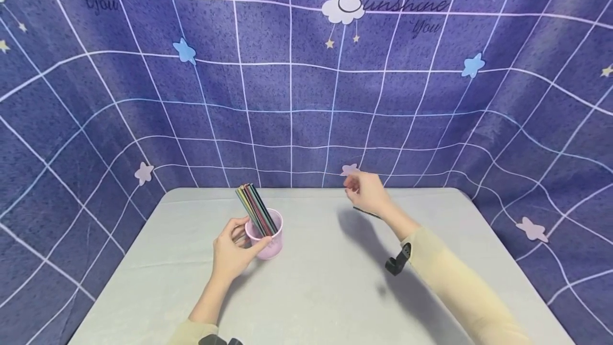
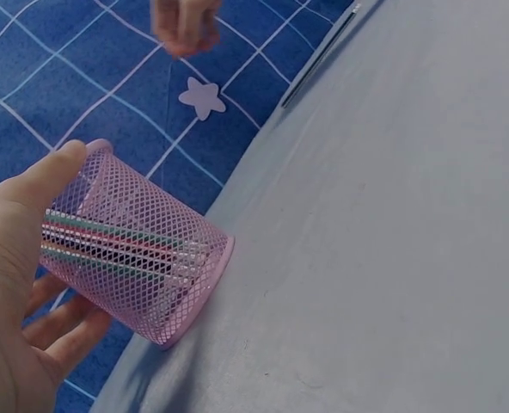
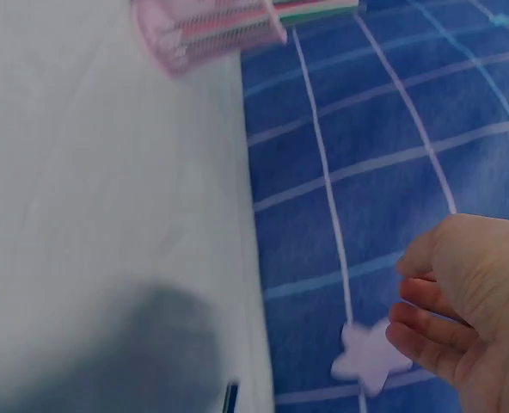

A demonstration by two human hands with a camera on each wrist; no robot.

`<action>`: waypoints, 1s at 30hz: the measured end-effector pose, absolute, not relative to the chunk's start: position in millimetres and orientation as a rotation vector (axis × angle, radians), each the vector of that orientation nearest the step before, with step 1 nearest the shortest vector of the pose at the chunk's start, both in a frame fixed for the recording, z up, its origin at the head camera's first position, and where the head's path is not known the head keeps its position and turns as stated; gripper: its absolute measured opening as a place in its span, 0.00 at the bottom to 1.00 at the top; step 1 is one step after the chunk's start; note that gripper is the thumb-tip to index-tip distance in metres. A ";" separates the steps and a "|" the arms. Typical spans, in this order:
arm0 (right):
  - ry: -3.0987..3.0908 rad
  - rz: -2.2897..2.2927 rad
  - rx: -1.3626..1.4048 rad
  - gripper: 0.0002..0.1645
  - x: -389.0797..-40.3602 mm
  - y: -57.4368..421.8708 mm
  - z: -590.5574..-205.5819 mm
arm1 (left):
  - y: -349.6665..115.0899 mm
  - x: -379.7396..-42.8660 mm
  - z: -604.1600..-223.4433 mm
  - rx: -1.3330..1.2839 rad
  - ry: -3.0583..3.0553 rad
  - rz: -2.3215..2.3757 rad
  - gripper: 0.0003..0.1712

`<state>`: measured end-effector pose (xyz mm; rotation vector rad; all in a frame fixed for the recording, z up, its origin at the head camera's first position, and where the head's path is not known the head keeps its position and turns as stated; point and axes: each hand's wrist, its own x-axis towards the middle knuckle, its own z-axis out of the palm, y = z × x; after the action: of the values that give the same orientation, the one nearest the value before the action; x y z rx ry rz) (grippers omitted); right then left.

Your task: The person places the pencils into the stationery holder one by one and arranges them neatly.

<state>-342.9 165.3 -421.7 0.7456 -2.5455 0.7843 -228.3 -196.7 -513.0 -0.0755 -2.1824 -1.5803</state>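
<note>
My left hand (image 1: 232, 252) grips a pink mesh pencil cup (image 1: 274, 248) at the left of the table, thumb on the near side and fingers on the far side. In the left wrist view the thumb lies at the rim of the cup (image 2: 156, 202). A bundle of several colored pencils (image 1: 256, 209) stands in it, leaning left. Over the back right of the table, my right hand (image 1: 369, 191) hovers with loosely bent fingers and holds nothing visible. A dark pencil (image 1: 367, 212) lies on the table below it, partly hidden by the wrist; the left wrist view shows this pencil (image 2: 319, 58) lengthwise.
The table (image 1: 316, 292) has a pale grey cover. A blue curtain (image 1: 306, 89) with grid lines, stars and clouds hangs behind it and at both sides. A black wrist camera mount (image 1: 398, 260) sits on the right sleeve (image 1: 455, 286).
</note>
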 end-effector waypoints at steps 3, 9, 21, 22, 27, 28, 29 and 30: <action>-2.602 0.758 0.682 0.05 -346.4 182.8 -430.7 | -198.1 -228.6 -512.3 -0.078 -2.176 -1.580 0.38; -2.667 0.716 0.616 0.06 -349.2 216.5 -448.5 | -196.8 -228.2 -509.4 -0.104 -2.150 -1.604 0.37; -2.793 0.614 0.572 0.06 -342.6 253.7 -479.3 | -195.5 -226.2 -514.4 -0.083 -2.163 -1.581 0.38; -2.799 0.608 0.574 0.06 -341.7 254.7 -481.0 | -195.6 -226.5 -514.8 -0.076 -2.166 -1.582 0.38; -2.814 0.552 0.597 0.07 -338.7 258.3 -488.0 | -195.7 -226.4 -513.4 -0.085 -2.169 -1.573 0.38; -2.819 0.543 0.603 0.07 -338.4 258.6 -489.2 | -195.9 -226.4 -513.2 -0.089 -2.169 -1.571 0.38; -2.826 0.529 0.604 0.07 -338.0 258.7 -490.4 | -195.9 -226.1 -512.6 -0.094 -2.169 -1.569 0.38; -2.835 0.518 0.602 0.07 -337.7 258.7 -491.6 | -196.0 -226.2 -512.3 -0.093 -2.168 -1.571 0.38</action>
<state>-337.7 258.7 -491.6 0.6019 -2.8354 0.5177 -226.2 -196.0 -512.3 -0.0927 -2.1685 -1.5708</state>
